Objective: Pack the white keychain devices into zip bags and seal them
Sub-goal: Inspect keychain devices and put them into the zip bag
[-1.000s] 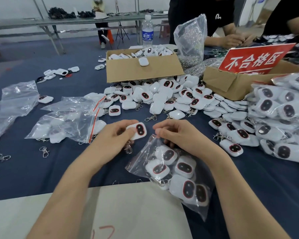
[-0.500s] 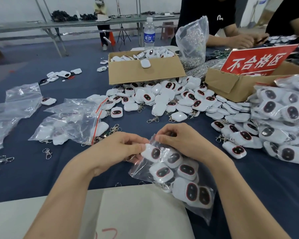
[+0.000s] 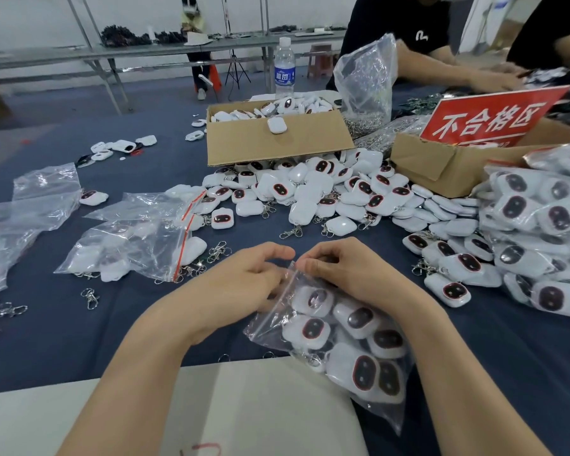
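A clear zip bag (image 3: 339, 337) holding several white keychain devices with dark oval faces lies on the blue cloth in front of me. My right hand (image 3: 352, 271) pinches the bag's mouth at its top corner. My left hand (image 3: 244, 281) has its fingers curled at the bag's open edge just left of that corner, and its fingertips are hidden. A heap of loose white devices (image 3: 310, 195) lies beyond my hands.
A second filled zip bag (image 3: 139, 238) lies at left, empty bags (image 3: 20, 218) further left. An open cardboard box (image 3: 277, 139) of devices stands behind the heap. Packed bags (image 3: 540, 232) pile up right, by a box with a red sign (image 3: 487, 116). Loose clips (image 3: 89, 297) scatter around.
The device my left hand held has gone into the bag. Both hands have come together at the bag's mouth, and my left hand no longer holds a device.
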Motion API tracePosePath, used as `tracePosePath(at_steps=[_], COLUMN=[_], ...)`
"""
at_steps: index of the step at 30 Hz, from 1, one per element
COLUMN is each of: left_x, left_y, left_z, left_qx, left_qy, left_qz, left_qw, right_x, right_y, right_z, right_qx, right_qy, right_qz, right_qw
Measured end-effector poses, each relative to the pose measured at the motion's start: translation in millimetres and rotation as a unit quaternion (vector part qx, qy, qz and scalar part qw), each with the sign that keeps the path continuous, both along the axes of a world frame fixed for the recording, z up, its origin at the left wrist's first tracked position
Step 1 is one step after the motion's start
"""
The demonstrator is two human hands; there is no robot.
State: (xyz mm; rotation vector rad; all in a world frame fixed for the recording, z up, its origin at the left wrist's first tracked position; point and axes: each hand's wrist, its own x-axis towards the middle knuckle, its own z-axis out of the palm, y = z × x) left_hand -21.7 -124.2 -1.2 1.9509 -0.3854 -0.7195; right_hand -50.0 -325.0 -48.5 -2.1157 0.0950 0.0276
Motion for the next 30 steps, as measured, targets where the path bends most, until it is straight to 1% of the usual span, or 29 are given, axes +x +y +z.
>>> tracePosePath(at_steps=[2,6,8,9,11,14,17,20,21,22,23,24,25,26,28,30], left_x=[-2,-1,3,6,16,35,54,71,75,77,78,77,73,68,50,32], left_y=[-1,1,2,2,-4,-32,-71,-93,-95,-94,-90,-85,-78,-70,-57,-48], left_z=[3,2,1,-1,-8,-18,-22,-26,-26,-26,-26,-25,-24,-24,-27,-37], left_qx=[-0.030,-0.028,-0.036,-0.029,0.017,0.101,0.156,0.248,0.271,0.274,0.252,0.208,0.148,0.080,-0.042,-0.128], left_qy=[0.012,0.008,-0.018,-0.051,-0.148,-0.269,-0.338,-0.373,-0.383,-0.396,-0.406,-0.406,-0.390,-0.353,-0.254,-0.169], left_qz=[0.012,0.028,0.053,0.070,0.093,0.071,0.041,0.009,0.002,0.006,0.021,0.042,0.063,0.076,0.065,0.047], left_qw=[0.999,0.999,0.998,0.996,0.984,0.955,0.927,0.894,0.883,0.877,0.878,0.889,0.907,0.929,0.964,0.976], right_x=[0,0,1,2,4,5,4,5,5,6,6,6,7,7,8,9], right_y=[-2,-8,-10,-11,-12,-14,-14,-13,-13,-13,-13,-13,-13,-12,-9,-6], right_z=[0,0,-2,-4,-5,-7,-7,-8,-8,-8,-9,-9,-9,-8,-8,-7], right_qx=[0.024,0.103,0.140,0.165,0.209,0.240,0.250,0.258,0.257,0.257,0.260,0.266,0.274,0.277,0.264,0.228], right_qy=[0.000,0.018,0.013,0.010,0.003,-0.005,-0.010,-0.014,-0.013,-0.012,-0.010,-0.011,-0.015,-0.023,-0.049,-0.069], right_qz=[-0.001,-0.009,-0.033,-0.049,-0.075,-0.097,-0.094,-0.093,-0.092,-0.092,-0.091,-0.092,-0.092,-0.091,-0.090,-0.083], right_qw=[1.000,0.994,0.990,0.985,0.975,0.966,0.964,0.962,0.962,0.962,0.961,0.959,0.957,0.956,0.959,0.968])
